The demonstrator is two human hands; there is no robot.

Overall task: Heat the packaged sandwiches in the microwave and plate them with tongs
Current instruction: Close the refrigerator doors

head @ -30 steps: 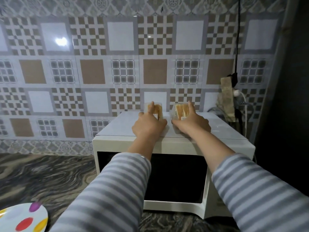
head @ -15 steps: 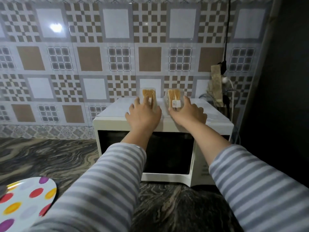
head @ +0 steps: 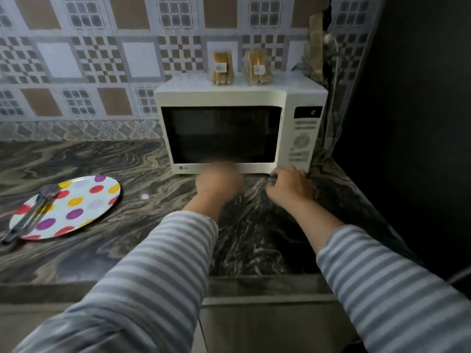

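Closest to the camera you get two striped sleeves (head: 142, 271) reaching out over a dark swirly marble counter (head: 102, 250). Off to the left sits a white plate (head: 84, 200) with coloured dots, and the tongs (head: 30, 215) are lying across its left side, handle end hanging off the rim onto the counter.

Left hand (head: 218, 182) is just in front of the microwave's bottom edge, nothing in it as far as I can see, but it's so blurred I honestly can't tell whether the fingers are curled or spread. Right hand (head: 288, 186) is down by the lower right corner of the microwave door, fingers bent in loosely, holding nothing, knuckles right at the door's edge. Can't say for sure if it's touching.

The white microwave (head: 300, 138) has its door closed. Up on its top, near the tiled wall (head: 76, 59), the two packaged sandwiches, left one (head: 223, 68) and right one (head: 257, 68), stand upright side by side with a small gap between them.
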